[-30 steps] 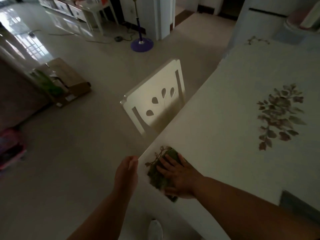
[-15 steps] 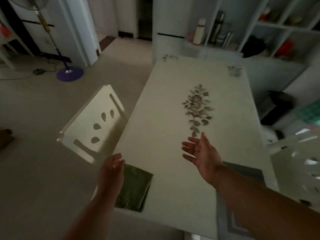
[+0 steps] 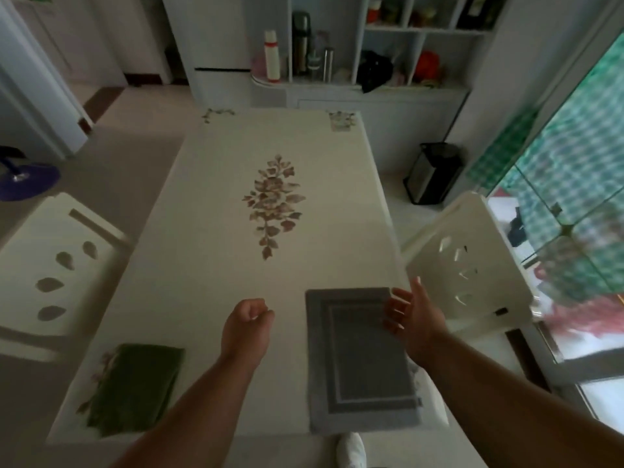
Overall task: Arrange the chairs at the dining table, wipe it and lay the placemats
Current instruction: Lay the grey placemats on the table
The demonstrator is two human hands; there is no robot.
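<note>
White table (image 3: 209, 265) | grey mat (image 3: 361, 366), green cloth (image 3: 135, 390) | L hand (image 3: 248, 324) clenched | R hand (image 3: 415, 322) released

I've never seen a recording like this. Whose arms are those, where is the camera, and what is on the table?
No machine here: a person wears a wide-angle camera on the head, so the picture looks down along their own arms. The left hand hovers over the table, fingers curled, holding nothing. The right hand is open at the far right corner of a grey placemat; whether it touches is unclear. A folded green cloth lies at the table's near left corner. A white chair stands at each side, the left chair and the right chair.
</note>
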